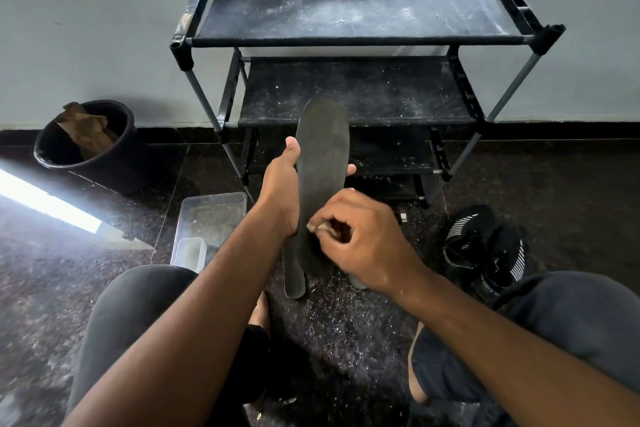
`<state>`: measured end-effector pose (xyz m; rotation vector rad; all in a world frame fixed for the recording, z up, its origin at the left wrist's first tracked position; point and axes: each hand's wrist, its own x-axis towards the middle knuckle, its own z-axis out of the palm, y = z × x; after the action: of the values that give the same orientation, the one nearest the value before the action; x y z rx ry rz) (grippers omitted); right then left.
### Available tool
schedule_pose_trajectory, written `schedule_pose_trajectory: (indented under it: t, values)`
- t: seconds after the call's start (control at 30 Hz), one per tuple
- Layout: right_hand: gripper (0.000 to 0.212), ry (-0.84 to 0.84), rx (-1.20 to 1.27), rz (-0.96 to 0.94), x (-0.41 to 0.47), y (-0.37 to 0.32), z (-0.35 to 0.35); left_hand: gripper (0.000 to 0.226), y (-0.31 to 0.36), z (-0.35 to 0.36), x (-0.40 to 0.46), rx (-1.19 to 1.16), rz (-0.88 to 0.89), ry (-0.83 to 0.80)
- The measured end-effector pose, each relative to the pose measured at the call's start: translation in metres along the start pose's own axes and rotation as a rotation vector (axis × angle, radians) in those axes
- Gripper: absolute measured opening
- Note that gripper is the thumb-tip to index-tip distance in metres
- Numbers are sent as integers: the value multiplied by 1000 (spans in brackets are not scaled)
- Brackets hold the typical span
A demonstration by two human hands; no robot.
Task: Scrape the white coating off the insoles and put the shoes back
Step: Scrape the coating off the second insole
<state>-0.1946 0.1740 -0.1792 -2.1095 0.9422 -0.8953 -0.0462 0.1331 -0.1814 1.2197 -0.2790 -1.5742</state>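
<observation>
While the left hand (282,184) grips a dark insole (322,163) upright, steadying it before the shoe rack (346,38), the right hand (360,236) pinches a small scraper (320,226) against its lower part. Black shoes (485,246) wait on the floor (554,191) to the right.

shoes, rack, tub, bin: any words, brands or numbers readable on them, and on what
No text can be read.
Black shoes: small pale marks beside the white stripes, too small and blurred to read.
Insole, shoe rack, clear tub, black bin: no lettering visible.
</observation>
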Motion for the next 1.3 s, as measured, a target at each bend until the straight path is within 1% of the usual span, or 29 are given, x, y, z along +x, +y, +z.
schedule_pose_trajectory:
  t: [0.1, 0.27, 0.43, 0.53, 0.6, 0.73, 0.77, 0.93, 1.0, 1.1, 1.13, 1.23, 1.3]
  values:
    - [13, -59, 15, -20, -5, -8, 1, 64, 1, 0, -1, -5, -9, 18]
    - [13, 23, 40, 9, 3, -1, 1, 67, 1, -2, 2, -21, 2, 45]
    - [12, -109, 74, 6, -5, -10, 0, 66, 0, -2, 1, -13, -8, 57]
    - [13, -26, 54, 20, 1, -4, -1, 67, 2, -1, 0, -37, -29, 57]
    - [13, -5, 50, 37, 3, -3, -1, 66, 3, -1, 0, -60, -29, 62]
    - [13, -128, -31, -1, -9, -19, -3, 66, 2, -2, 0, -48, -25, 77]
    - [13, -136, -37, -14, -10, -21, -4, 66, 1, -2, 1, -45, -24, 75]
    - [12, -19, 7, 22, 2, -6, -3, 64, 2, 0, -1, -57, -40, 58]
    - [12, -52, 3, 28, 0, -9, -4, 64, 1, 0, -1, -55, -37, 67]
    - [12, -176, -31, 9, -8, -20, -7, 64, 1, 1, -1, -55, -25, 74]
    - [12, -175, -28, 3, -7, -20, -7, 64, 2, 1, -1, -46, -21, 74]
    - [11, -75, 43, 18, 0, -9, -6, 63, 0, 1, -1, -34, -30, 62]
    - [10, -41, 40, 26, 2, -7, -4, 65, 0, 1, -1, -26, -42, 58]
